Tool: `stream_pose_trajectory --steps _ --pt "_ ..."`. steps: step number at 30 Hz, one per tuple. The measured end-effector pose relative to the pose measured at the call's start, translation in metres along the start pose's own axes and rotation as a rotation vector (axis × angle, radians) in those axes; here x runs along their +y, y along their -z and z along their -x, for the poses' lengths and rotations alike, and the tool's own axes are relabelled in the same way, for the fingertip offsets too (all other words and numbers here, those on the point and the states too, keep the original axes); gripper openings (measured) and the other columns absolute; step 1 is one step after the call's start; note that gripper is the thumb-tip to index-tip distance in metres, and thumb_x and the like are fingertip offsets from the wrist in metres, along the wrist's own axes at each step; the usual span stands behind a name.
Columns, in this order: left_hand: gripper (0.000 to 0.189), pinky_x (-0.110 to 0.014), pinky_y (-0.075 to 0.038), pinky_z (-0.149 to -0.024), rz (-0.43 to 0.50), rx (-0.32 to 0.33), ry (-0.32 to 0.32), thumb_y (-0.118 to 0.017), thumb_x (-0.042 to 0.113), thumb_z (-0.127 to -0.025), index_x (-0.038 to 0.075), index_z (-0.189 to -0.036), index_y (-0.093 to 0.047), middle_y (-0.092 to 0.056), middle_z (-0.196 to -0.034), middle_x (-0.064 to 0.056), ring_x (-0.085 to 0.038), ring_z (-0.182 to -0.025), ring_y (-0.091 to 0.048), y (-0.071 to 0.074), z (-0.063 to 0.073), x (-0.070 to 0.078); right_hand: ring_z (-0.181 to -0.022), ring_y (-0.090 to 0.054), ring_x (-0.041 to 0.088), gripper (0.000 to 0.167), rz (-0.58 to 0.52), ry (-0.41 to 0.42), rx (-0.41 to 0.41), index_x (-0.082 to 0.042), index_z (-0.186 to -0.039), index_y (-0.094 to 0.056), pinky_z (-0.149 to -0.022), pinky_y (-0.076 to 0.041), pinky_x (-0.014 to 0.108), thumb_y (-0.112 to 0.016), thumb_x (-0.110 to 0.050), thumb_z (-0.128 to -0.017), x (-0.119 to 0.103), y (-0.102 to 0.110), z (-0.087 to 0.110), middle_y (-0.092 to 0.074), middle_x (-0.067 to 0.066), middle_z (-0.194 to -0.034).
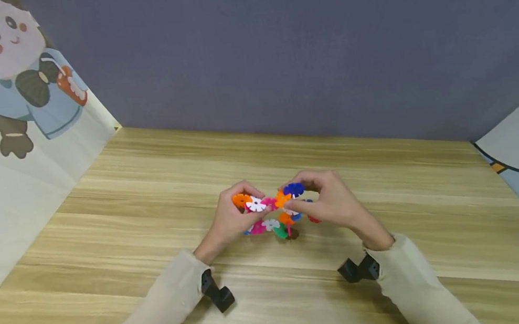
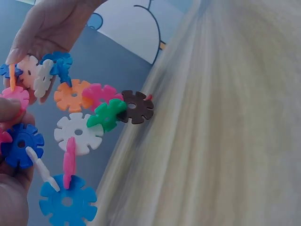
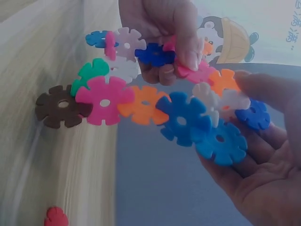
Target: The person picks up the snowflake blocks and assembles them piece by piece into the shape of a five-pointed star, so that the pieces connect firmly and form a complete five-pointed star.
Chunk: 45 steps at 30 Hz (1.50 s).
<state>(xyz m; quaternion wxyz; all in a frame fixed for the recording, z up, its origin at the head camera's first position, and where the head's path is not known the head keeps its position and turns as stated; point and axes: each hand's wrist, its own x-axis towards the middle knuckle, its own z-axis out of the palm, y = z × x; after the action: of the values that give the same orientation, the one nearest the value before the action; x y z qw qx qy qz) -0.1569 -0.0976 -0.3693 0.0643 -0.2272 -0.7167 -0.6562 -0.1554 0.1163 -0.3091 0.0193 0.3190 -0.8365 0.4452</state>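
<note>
Colourful notched plastic snowflake discs are slotted together into a loop held between both hands, close over the table. My left hand (image 1: 227, 215) grips the left part, its thumb on a pink disc (image 3: 197, 73) in the right wrist view. My right hand (image 1: 332, 202) pinches an orange disc (image 3: 225, 82) with its thumb, fingers curled behind the linked discs. Blue discs (image 3: 181, 118) join an orange, a pink and a green disc (image 3: 91, 75) below. A brown disc (image 2: 136, 107) hangs lowest, at the tabletop. In the left wrist view a light blue disc (image 2: 68, 201) dangles from a pink one.
A loose red piece (image 3: 56, 216) lies on the wood-grain table (image 1: 149, 194), partly hidden by the right hand in the head view. A dark blue panel (image 1: 277, 60) stands behind the table. Cartoon-printed panels (image 1: 51, 168) stand at the sides.
</note>
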Motion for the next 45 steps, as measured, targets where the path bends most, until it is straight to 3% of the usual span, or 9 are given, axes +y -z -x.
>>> stream_pose_trajectory --steps 7,17,24,27,30,34,36,39,45 --pt "0.015 -0.018 -0.054 -0.064 0.017 0.029 -0.048 -0.074 -0.011 -0.072 -0.009 -0.080 -0.061 -0.067 -0.086 -0.028 -0.002 -0.072 -0.062 -0.002 0.004 -0.001 -0.087 -0.068 0.017 0.015 -0.048 -0.040 -0.017 -0.002 -0.091 -0.072 -0.091 -0.053 0.039 -0.077 -0.003 -0.077 -0.004 -0.002 -0.001 -0.073 0.009 -0.094" --pt "0.017 -0.018 -0.053 -0.064 0.037 0.111 -0.063 -0.076 -0.013 -0.068 -0.011 -0.076 -0.061 -0.067 -0.081 -0.030 -0.002 -0.071 -0.061 -0.008 0.009 -0.007 -0.084 -0.069 0.020 0.016 0.051 -0.051 -0.029 -0.001 -0.093 -0.073 -0.089 -0.054 0.043 -0.076 -0.004 -0.077 -0.005 -0.006 -0.002 -0.074 0.010 -0.089" --pt "0.017 -0.017 -0.053 -0.062 0.042 0.142 -0.094 -0.076 -0.014 -0.067 -0.011 -0.075 -0.061 -0.066 -0.078 -0.030 -0.001 -0.069 -0.061 -0.010 0.009 -0.006 -0.077 -0.066 0.015 0.017 -0.087 -0.166 -0.047 -0.003 -0.096 -0.074 -0.070 -0.054 0.028 -0.075 -0.004 -0.078 0.000 -0.008 -0.004 -0.073 0.009 -0.089" --pt "0.017 -0.016 -0.052 -0.061 0.034 0.161 -0.088 -0.076 -0.014 -0.067 -0.009 -0.075 -0.061 -0.066 -0.077 -0.029 -0.001 -0.069 -0.060 -0.010 0.006 -0.004 -0.075 -0.064 0.014 0.021 -0.116 -0.168 -0.064 -0.003 -0.101 -0.073 -0.063 -0.052 0.022 -0.075 -0.007 -0.080 0.002 -0.006 -0.007 -0.073 0.010 -0.095" --pt "0.017 -0.016 -0.052 -0.062 0.029 0.166 -0.066 -0.077 -0.011 -0.069 -0.009 -0.078 -0.063 -0.066 -0.080 -0.027 -0.002 -0.070 -0.059 -0.010 0.002 -0.001 -0.087 -0.066 0.018 0.034 -0.110 -0.133 -0.105 -0.003 -0.116 -0.066 -0.071 -0.055 0.026 -0.073 -0.010 -0.083 0.005 0.000 -0.008 -0.069 0.011 -0.111" --pt "0.017 -0.016 -0.053 -0.063 0.037 0.181 -0.038 -0.076 -0.007 -0.071 -0.009 -0.084 -0.065 -0.066 -0.086 -0.026 -0.003 -0.072 -0.061 -0.011 -0.001 0.002 -0.108 -0.061 0.023 0.060 -0.023 -0.102 -0.178 -0.005 -0.133 -0.052 -0.092 -0.052 0.041 -0.077 -0.020 -0.080 0.007 0.007 -0.005 -0.061 0.012 -0.126" --pt "0.018 -0.016 -0.053 -0.063 0.034 0.198 -0.027 -0.076 -0.007 -0.071 -0.009 -0.085 -0.065 -0.066 -0.087 -0.026 -0.003 -0.073 -0.061 -0.011 0.000 0.001 -0.107 -0.061 0.023 0.062 0.034 -0.115 -0.206 -0.006 -0.131 -0.053 -0.092 -0.051 0.043 -0.079 -0.024 -0.078 0.008 0.007 -0.004 -0.063 0.012 -0.122" --pt "0.020 -0.017 -0.054 -0.064 0.029 0.212 -0.020 -0.076 -0.008 -0.071 -0.009 -0.087 -0.065 -0.066 -0.090 -0.026 -0.003 -0.074 -0.062 -0.010 0.002 0.001 -0.098 -0.063 0.021 0.046 0.068 -0.150 -0.201 -0.004 -0.118 -0.062 -0.088 -0.053 0.041 -0.078 -0.022 -0.079 0.010 0.006 -0.003 -0.068 0.011 -0.108" --pt "0.022 -0.019 -0.055 -0.067 0.039 0.203 -0.014 -0.075 -0.006 -0.072 -0.009 -0.091 -0.064 -0.066 -0.094 -0.025 -0.004 -0.077 -0.062 -0.009 0.005 -0.001 -0.088 -0.067 0.019 0.027 0.085 -0.121 -0.160 -0.003 -0.100 -0.066 -0.082 -0.056 0.038 -0.078 -0.017 -0.079 0.008 0.002 -0.002 -0.071 0.008 -0.094"
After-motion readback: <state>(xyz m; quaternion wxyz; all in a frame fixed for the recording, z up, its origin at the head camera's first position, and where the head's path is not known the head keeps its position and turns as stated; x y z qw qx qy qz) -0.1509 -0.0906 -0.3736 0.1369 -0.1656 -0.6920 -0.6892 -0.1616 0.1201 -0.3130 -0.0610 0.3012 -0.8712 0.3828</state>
